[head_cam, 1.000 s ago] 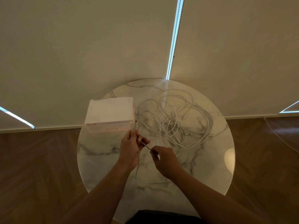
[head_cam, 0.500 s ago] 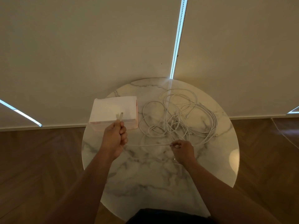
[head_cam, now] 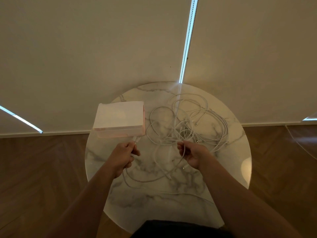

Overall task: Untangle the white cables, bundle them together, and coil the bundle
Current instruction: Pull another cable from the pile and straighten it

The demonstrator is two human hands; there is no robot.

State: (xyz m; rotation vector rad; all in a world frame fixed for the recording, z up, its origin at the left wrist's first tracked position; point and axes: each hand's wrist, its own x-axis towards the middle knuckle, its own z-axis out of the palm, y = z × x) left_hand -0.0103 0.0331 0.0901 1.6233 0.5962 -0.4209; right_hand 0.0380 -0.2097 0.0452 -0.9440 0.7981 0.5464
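Observation:
A tangle of thin white cables (head_cam: 187, 122) lies on the far right half of the round marble table (head_cam: 228, 162). My left hand (head_cam: 124, 156) is shut on cable ends, whose plugs stick out above the fist toward the box. A slack strand hangs from this fist and loops across the table (head_cam: 145, 181) toward my right hand. My right hand (head_cam: 192, 154) is shut on a cable strand at the near edge of the tangle, palm turned inward. A loose plug (head_cam: 183, 168) lies on the marble below the right hand.
A pale pink-white rectangular box (head_cam: 119, 118) sits on the table's far left, just beyond my left hand. Light roller blinds fill the background. Brown herringbone floor surrounds the table. A thin cord (head_cam: 298, 143) trails on the floor at the right.
The strand that was taut between my hands now hangs slack in a loop. My left hand has dropped nearer, away from the box; my right hand has turned and gathered cable at the tangle's edge.

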